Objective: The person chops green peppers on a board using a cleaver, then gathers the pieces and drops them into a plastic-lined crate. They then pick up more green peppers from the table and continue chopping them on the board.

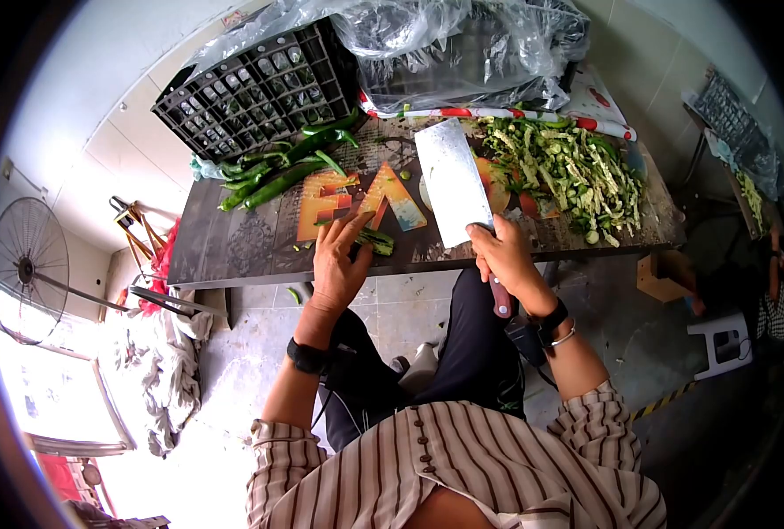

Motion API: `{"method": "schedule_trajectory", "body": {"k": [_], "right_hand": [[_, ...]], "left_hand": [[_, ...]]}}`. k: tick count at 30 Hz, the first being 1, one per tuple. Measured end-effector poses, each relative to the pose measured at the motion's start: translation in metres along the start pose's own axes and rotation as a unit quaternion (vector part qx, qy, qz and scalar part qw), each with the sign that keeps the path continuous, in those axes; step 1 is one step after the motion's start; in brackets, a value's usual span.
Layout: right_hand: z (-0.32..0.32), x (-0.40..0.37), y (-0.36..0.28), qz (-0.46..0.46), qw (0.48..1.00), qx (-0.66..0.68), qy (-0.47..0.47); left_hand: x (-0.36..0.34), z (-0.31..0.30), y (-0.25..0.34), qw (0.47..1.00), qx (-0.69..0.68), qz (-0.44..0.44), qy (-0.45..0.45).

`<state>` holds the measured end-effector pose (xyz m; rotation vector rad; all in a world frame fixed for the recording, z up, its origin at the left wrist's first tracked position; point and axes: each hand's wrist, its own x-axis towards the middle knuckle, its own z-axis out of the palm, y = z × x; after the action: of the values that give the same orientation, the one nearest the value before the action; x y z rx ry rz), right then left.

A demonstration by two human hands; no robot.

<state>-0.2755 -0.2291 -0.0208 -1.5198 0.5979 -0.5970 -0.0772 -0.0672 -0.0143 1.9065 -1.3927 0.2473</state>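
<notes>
My right hand (505, 257) is wrapped round the handle of a cleaver (452, 181), whose broad blade points away from me over the table. The thumb and forefinger lie at the blade's base. On the table's near edge, the fingers and thumb of my left hand (341, 260) are on a green pepper (377, 242) that looks split, with pale insides showing. My fingers hide its left end. Whole long green peppers (277, 182) lie in a pile farther left. A heap of cut peppers and pale cores (577, 172) spreads to the right of the blade.
A black plastic crate (260, 93) stands at the table's back left. Clear plastic sheeting (462, 53) covers another dark crate behind. The table (224, 251) carries large printed letters. A fan (29, 264) stands left, a grey stool (721, 344) right. Another person (776, 304) is at far right.
</notes>
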Motion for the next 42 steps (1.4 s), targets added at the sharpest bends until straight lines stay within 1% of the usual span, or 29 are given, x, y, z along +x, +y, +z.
{"method": "schedule_trajectory", "body": {"k": [1, 3, 7, 9, 16, 18, 19, 21, 25, 27, 31, 33, 36, 42], "right_hand": [[0.0, 0.0, 0.0, -0.001, 1.0, -0.001, 0.0], [-0.001, 0.001, 0.002, 0.003, 1.0, -0.018, 0.003], [0.0, 0.001, 0.002, 0.005, 1.0, -0.008, 0.003], [0.0, 0.0, 0.001, 0.005, 1.0, -0.007, 0.005], [0.0, 0.0, 0.002, 0.004, 1.0, -0.003, -0.004], [0.0, 0.0, 0.002, -0.001, 1.0, -0.003, 0.003], [0.0, 0.0, 0.002, -0.001, 1.0, -0.004, 0.003], [0.0, 0.0, 0.002, -0.003, 1.0, 0.001, 0.007], [0.0, 0.0, 0.0, 0.002, 1.0, 0.005, 0.002], [-0.001, 0.001, 0.004, 0.003, 1.0, 0.005, 0.003], [-0.001, 0.0, 0.001, 0.005, 1.0, -0.004, -0.001], [-0.001, 0.0, 0.002, 0.007, 1.0, -0.014, 0.008], [-0.001, -0.001, 0.002, 0.011, 1.0, -0.011, 0.011], [0.0, -0.001, 0.0, 0.009, 1.0, -0.006, 0.013]], "left_hand": [[0.001, 0.0, -0.001, 1.0, 0.0, 0.0, 0.001], [0.002, -0.001, -0.002, 0.998, 0.037, 0.058, -0.013], [0.002, -0.003, 0.0, 0.996, 0.06, 0.056, -0.043], [0.001, -0.003, -0.002, 0.992, 0.029, 0.108, -0.063], [-0.002, -0.013, 0.004, 0.989, 0.019, 0.107, -0.102], [0.0, -0.017, 0.001, 0.984, -0.028, 0.115, -0.13], [0.0, -0.019, -0.002, 0.984, -0.028, 0.115, -0.13], [0.002, -0.022, -0.008, 0.976, -0.089, 0.107, -0.165], [-0.002, -0.025, -0.008, 0.986, -0.079, 0.079, -0.127], [-0.004, -0.025, -0.006, 0.993, -0.035, 0.07, -0.09], [-0.007, -0.024, 0.002, 0.996, 0.011, 0.048, -0.08], [-0.007, -0.024, 0.003, 0.996, 0.043, -0.013, -0.078], [-0.009, -0.022, 0.001, 0.997, 0.048, -0.004, -0.067], [-0.011, -0.021, -0.016, 0.999, 0.033, -0.028, -0.032]]}}
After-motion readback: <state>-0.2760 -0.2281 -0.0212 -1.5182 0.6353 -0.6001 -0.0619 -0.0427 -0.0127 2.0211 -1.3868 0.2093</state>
